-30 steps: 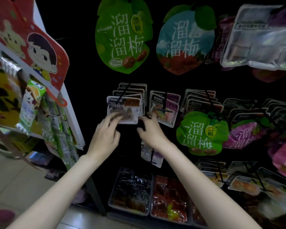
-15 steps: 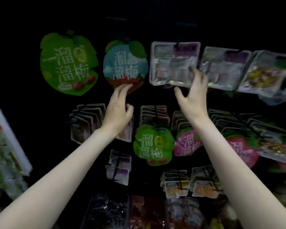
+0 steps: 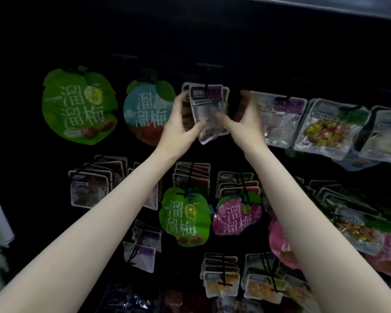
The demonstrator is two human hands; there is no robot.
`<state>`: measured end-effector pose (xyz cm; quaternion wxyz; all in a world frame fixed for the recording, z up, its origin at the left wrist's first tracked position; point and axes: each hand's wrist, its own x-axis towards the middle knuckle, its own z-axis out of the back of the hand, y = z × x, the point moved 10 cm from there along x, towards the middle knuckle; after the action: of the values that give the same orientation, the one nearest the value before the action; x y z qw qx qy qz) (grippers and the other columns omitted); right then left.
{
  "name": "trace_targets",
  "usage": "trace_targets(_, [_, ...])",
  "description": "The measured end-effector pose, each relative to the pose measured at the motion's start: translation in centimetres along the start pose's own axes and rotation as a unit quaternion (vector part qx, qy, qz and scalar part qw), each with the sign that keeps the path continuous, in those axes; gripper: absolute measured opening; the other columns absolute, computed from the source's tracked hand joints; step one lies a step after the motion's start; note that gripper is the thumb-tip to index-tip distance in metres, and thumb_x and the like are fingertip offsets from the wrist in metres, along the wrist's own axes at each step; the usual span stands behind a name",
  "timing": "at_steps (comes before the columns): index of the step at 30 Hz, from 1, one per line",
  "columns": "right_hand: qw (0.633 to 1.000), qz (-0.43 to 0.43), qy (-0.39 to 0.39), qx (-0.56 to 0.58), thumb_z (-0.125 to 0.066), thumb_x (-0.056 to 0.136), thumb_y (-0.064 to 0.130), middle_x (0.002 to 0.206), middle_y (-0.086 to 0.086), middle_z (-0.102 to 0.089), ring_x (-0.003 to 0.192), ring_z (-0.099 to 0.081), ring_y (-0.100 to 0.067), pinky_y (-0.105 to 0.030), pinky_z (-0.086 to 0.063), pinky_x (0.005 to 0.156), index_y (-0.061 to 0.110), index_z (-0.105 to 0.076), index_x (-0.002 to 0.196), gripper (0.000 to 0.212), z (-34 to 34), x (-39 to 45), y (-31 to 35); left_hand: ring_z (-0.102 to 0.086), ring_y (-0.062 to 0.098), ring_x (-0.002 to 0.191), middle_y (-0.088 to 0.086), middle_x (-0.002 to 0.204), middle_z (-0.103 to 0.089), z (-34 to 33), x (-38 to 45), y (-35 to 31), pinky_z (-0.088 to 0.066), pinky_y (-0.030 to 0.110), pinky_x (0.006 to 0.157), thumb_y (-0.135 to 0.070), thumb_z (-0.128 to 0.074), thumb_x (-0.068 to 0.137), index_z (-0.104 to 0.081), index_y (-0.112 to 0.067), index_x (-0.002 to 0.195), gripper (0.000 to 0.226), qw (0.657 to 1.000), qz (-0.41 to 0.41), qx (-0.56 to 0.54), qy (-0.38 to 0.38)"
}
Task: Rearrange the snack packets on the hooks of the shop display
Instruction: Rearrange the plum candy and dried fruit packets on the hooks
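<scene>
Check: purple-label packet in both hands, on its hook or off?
Cannot tell: purple-label packet hangs tilted, a dark hook line crossing its top edge.

Clear packet (image 3: 209,111) sits between left hand (image 3: 178,129) and right hand (image 3: 246,125) — apparently hooked — leaf-shaped packet (image 3: 145,111) just left.

Two bare forearms in view, entering from the lower left and lower right corners. No sleeves visible at any point along either arm. Left hand (image 3: 178,129): no rings, no watch, no wristband, no glove. Right hand (image 3: 244,125): likewise unadorned at wrist and fingers (image 3: 246,102), which are motion-blurred. Nails too small and blurred to judge. Arms slender, smooth, unmarked.
</scene>
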<state>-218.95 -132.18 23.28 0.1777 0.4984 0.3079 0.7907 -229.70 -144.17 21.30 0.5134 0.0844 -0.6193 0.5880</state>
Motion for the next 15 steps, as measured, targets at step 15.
trace_targets(15, [0.981,0.074,0.151,0.097,-0.072,0.079,0.009,0.138,0.022,-0.03,0.114,-0.041,0.02,-0.009,-0.035,0.101,0.027,-0.014,0.146,0.09,-1.9,-6.3,5.0,-0.065,0.011,0.094,-0.004,0.103,-0.069,4.7,-4.6,1.1,-0.054,0.025,0.072,0.003,-0.055,0.085,-0.038,-0.039,0.124,0.06,0.963,0.153,-0.191,0.112])
